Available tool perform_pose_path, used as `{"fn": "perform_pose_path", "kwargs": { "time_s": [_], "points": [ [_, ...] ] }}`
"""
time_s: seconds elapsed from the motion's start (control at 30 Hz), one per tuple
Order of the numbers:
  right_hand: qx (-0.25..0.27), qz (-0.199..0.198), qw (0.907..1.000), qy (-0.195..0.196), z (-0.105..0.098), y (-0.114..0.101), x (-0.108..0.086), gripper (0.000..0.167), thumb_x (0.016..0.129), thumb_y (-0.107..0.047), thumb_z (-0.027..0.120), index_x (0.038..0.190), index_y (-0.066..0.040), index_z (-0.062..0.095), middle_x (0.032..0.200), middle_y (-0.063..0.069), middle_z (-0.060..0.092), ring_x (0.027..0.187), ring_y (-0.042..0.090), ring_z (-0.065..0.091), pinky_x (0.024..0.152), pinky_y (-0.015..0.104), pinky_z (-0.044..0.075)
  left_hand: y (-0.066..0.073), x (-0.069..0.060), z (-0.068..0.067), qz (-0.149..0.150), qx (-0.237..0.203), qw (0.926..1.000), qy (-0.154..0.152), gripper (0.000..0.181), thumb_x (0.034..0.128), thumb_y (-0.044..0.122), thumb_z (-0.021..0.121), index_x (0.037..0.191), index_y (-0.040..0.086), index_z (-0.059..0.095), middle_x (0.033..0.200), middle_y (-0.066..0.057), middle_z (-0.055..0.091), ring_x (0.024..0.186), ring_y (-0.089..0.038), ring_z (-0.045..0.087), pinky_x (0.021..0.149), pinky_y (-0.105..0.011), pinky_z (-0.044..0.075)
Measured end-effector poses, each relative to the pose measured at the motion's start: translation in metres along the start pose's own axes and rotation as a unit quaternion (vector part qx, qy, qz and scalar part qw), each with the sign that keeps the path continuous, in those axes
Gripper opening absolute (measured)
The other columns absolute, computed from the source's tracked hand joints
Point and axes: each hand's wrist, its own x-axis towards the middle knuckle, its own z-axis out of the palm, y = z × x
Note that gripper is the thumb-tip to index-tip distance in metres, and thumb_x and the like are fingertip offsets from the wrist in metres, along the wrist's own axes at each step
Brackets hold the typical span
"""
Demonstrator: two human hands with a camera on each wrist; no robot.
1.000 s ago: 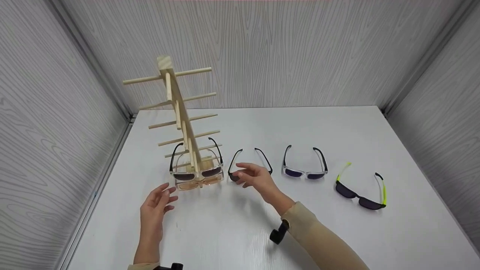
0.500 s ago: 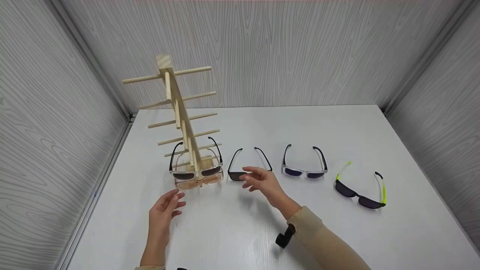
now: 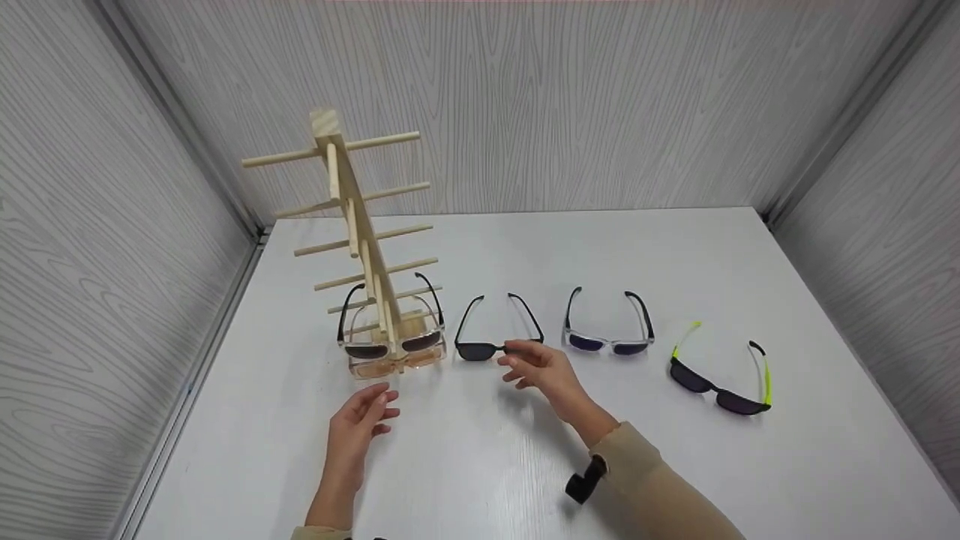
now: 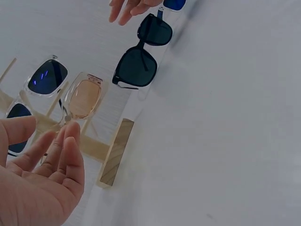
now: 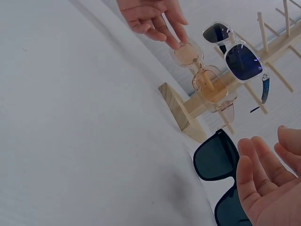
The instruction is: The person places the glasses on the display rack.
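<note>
My right hand [image 3: 551,379] hovers at the black sunglasses [image 3: 476,351] with its fingers relaxed, hiding their right lens in the head view. Whether the fingertips touch the frame I cannot tell. In front of the wooden display stand [image 3: 367,240], my left hand [image 3: 356,431] is held loosely with nothing in it. On the stand's lower pegs sit clear-framed sunglasses with dark lenses [image 3: 367,351], and just below them a pair with orange-tinted lenses [image 4: 85,99]. The right wrist view shows both pairs beside the stand's wooden base [image 5: 174,106].
Farther right on the white table [image 3: 480,465] lie clear-framed sunglasses with dark blue lenses [image 3: 628,349] and black sunglasses with yellow-green temples [image 3: 739,403]. The stand's upper pegs [image 3: 382,141] jut out sideways. Grey wood-grain panels [image 3: 570,105] enclose the back and sides.
My left hand has moved right and slightly toward me, away from the stand's left side. My right hand has shifted right along the black sunglasses, uncovering their left lens. The glasses have stayed put.
</note>
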Motion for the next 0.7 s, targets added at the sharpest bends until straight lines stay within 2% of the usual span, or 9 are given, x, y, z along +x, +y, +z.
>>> {"fn": "perform_pose_path", "kwargs": {
  "time_s": [0.3,0.47,0.63,0.7],
  "points": [
    [0.005,0.009,0.9996,0.027,-0.015,0.004,-0.005,0.044,0.090,-0.016,0.063,0.128,0.002,0.051,0.109,0.018,0.064,0.090,0.033,0.064,0.073,0.036,0.051,-0.007,0.002,0.017,0.017,0.003,0.9992,-0.035,0.035,0.0936,0.022,0.057,0.122,0.002,0.055,0.110,-0.011,0.065,0.090,-0.022,0.063,0.073,-0.029,0.051],
    [-0.008,0.014,0.9985,0.052,-0.024,0.005,-0.006,0.042,0.089,-0.019,0.064,0.126,-0.001,0.053,0.106,0.014,0.066,0.088,0.029,0.065,0.074,0.036,0.052,-0.007,0.003,0.027,0.034,0.004,0.9978,-0.056,0.035,0.0935,0.022,0.058,0.122,0.001,0.055,0.109,-0.011,0.065,0.090,-0.022,0.063,0.072,-0.030,0.051],
    [-0.015,0.028,0.9964,0.079,-0.035,0.009,-0.007,0.040,0.088,-0.020,0.066,0.124,-0.005,0.057,0.104,0.011,0.068,0.086,0.026,0.066,0.073,0.034,0.052,-0.006,0.005,0.037,0.036,0.005,0.9966,-0.074,0.036,0.0944,0.021,0.056,0.123,-0.001,0.054,0.110,-0.013,0.064,0.090,-0.022,0.063,0.073,-0.030,0.051],
    [-0.015,0.032,0.9954,0.089,-0.040,0.011,-0.007,0.039,0.088,-0.019,0.065,0.124,-0.006,0.057,0.103,0.011,0.068,0.086,0.026,0.066,0.074,0.036,0.052,-0.002,0.002,0.041,0.034,0.009,0.9960,-0.082,0.035,0.0951,0.018,0.055,0.123,-0.003,0.053,0.111,-0.015,0.063,0.091,-0.023,0.063,0.074,-0.033,0.051]
  ]
}}
